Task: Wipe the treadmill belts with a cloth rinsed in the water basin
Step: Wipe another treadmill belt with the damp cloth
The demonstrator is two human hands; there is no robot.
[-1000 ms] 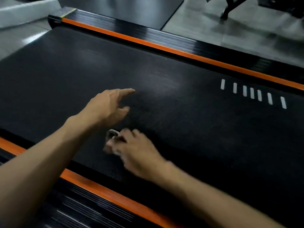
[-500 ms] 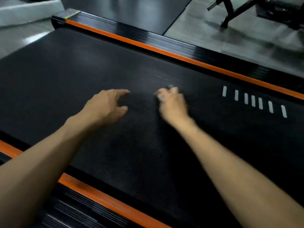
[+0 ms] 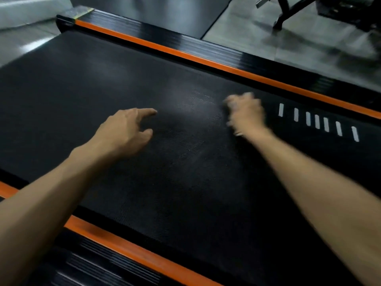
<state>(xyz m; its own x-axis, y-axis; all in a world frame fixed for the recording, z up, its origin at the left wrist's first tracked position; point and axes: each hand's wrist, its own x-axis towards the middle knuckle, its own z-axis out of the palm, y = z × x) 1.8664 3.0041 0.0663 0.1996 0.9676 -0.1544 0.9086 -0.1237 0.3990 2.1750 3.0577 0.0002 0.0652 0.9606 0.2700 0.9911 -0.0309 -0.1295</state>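
1. A pale grey slab (image 3: 31,11) lies on the floor beyond the far left corner of the treadmill, past the black end cap (image 3: 66,20) of the far rail.
2. The wide black textured treadmill belt (image 3: 185,182) fills most of the view, bordered by an orange strip along the near edge (image 3: 132,252) and another along the far edge (image 3: 206,60), each backed by a ribbed black side rail.
3. The left hand (image 3: 125,131) rests over the belt left of centre, palm down, fingers relaxed and spread forward with the forefinger extended; it holds nothing.
4. A faint lighter sheen (image 3: 202,100) shows on the belt between the two hands, toward the far edge.
5. The right hand (image 3: 245,114) is on the belt right of centre, blurred, its fingers curled inward; small pale traces at the fingertips and under the wrist suggest the light-coloured cloth (image 3: 232,104) bunched inside the fist, though the blur hides most of it.
6. A row of seven short white bars (image 3: 317,121) is printed on the belt just right of that hand.
7. Grey floor tiles (image 3: 268,42) and a black equipment leg (image 3: 282,15) lie beyond the far edge at the right.
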